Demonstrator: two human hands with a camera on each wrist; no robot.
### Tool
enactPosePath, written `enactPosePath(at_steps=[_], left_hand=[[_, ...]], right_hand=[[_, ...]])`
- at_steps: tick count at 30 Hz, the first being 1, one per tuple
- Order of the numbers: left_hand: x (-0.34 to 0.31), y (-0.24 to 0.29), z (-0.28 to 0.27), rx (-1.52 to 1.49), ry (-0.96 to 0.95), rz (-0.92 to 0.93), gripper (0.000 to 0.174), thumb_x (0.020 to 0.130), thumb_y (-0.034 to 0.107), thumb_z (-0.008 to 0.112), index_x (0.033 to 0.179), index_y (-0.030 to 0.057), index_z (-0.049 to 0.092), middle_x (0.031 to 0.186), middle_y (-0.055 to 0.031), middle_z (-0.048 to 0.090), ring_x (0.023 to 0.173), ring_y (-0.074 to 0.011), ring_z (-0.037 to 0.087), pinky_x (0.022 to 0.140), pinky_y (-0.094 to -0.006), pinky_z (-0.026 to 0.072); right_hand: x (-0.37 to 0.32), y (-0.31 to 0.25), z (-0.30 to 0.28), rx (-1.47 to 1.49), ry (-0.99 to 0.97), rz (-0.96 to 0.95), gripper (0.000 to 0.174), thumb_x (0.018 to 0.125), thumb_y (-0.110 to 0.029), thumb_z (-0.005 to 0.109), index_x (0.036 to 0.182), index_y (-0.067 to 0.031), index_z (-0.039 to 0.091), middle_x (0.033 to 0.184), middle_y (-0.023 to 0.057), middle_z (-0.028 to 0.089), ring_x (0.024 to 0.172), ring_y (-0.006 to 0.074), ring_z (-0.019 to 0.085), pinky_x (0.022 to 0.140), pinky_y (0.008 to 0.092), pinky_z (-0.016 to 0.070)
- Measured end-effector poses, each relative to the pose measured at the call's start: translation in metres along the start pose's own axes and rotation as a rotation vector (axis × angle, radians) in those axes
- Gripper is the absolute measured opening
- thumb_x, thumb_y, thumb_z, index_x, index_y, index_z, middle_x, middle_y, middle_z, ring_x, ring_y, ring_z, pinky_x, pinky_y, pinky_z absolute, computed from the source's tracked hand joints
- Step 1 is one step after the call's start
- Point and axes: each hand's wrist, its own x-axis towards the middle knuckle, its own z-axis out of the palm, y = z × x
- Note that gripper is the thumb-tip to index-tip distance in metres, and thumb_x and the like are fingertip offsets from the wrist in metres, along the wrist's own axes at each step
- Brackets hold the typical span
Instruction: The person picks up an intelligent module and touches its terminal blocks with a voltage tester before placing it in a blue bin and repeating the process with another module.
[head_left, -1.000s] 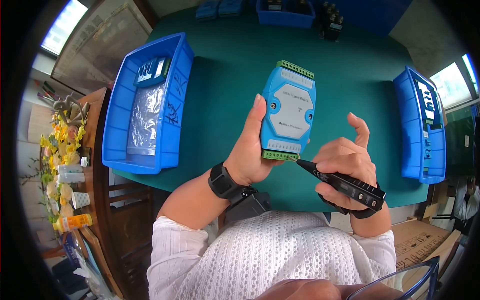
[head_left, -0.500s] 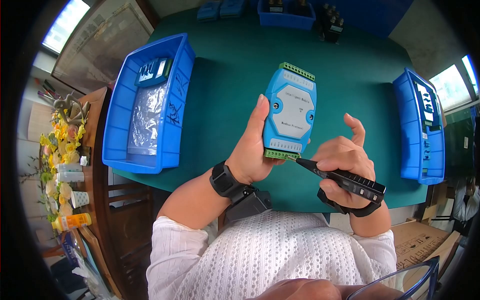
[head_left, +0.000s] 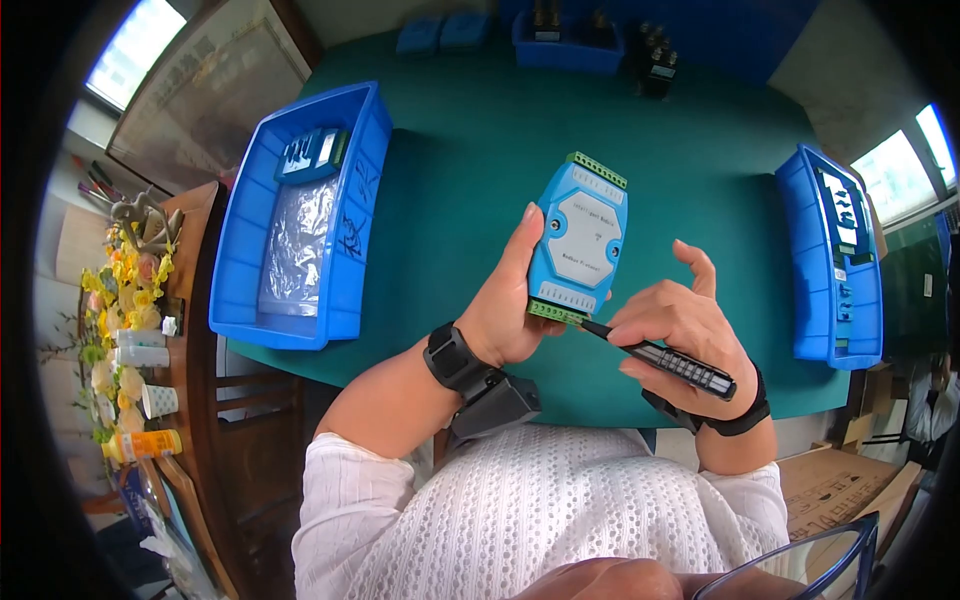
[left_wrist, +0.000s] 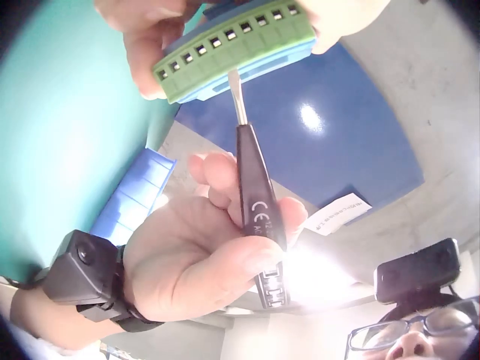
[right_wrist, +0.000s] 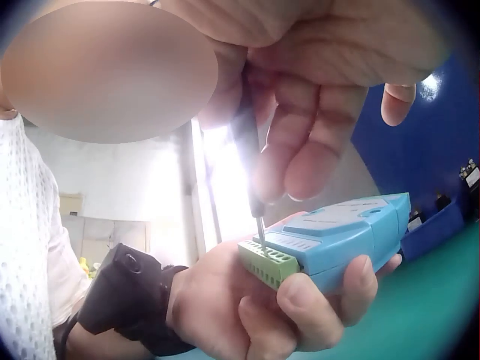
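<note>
My left hand (head_left: 497, 305) holds a blue module (head_left: 580, 238) with a grey label, its thumb along the left edge and other fingers beneath. Green terminal blocks line both short ends; the near terminal block (head_left: 556, 312) faces my body. My right hand (head_left: 690, 325) pinches a black test screwdriver (head_left: 680, 367) between thumb and fingers, with one finger raised. In the right wrist view, the metal blade (right_wrist: 260, 229) meets the top of the green block (right_wrist: 268, 262) at its row of screw holes. The left wrist view shows the flat blade tip (left_wrist: 236, 82) against that block's side.
A blue bin (head_left: 300, 215) at left contains a similar module (head_left: 312, 155) and a clear plastic bag. Another blue bin (head_left: 830, 260) with several parts stands at right. At the back of the green table are blue modules (head_left: 440, 35), a bin (head_left: 570, 55) and black components (head_left: 657, 70).
The module has come slightly down in the head view. My right hand has moved left with the screwdriver, whose handle has rolled so its printed side is turned away. The blade stays at the near terminal block.
</note>
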Motion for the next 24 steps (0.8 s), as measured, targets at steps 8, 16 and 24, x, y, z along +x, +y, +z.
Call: enactPosePath(at_steps=[8,16,24], left_hand=[[0.000,0.002,-0.006,0.073,-0.019,0.019,0.066,0.087,0.064,0.029,0.123,0.0125,0.046,0.103,-0.0070,0.061,0.081,-0.0196,0.063,0.046,-0.0231,0.0456],[0.000,0.001,-0.007,0.079,-0.051,0.044,0.068,0.085,0.067,0.029,0.121,0.0128,0.047,0.092,-0.0124,0.063,0.072,-0.0180,0.064,0.042,-0.0214,0.0404],[-0.004,0.002,0.003,0.111,0.014,0.110,0.063,0.087,0.064,0.029,0.117,0.0127,0.049,0.092,-0.0057,0.062,0.072,-0.0125,0.061,0.041,-0.0189,0.0369]], right_hand=[[-0.001,-0.001,-0.001,-0.037,0.015,-0.044,0.019,0.072,-0.009,0.072,0.087,-0.0138,0.062,0.080,-0.0009,0.063,0.079,0.0153,0.060,0.100,0.0494,0.0219],[-0.003,0.000,-0.005,0.052,0.040,-0.024,0.018,0.071,-0.009,0.071,0.087,-0.0126,0.064,0.080,-0.0001,0.063,0.080,0.0153,0.061,0.101,0.0489,0.0210],[-0.003,0.002,0.000,0.114,0.078,-0.027,0.019,0.071,-0.009,0.071,0.089,-0.0116,0.063,0.082,0.0011,0.064,0.079,0.0163,0.060,0.102,0.0481,0.0211]])
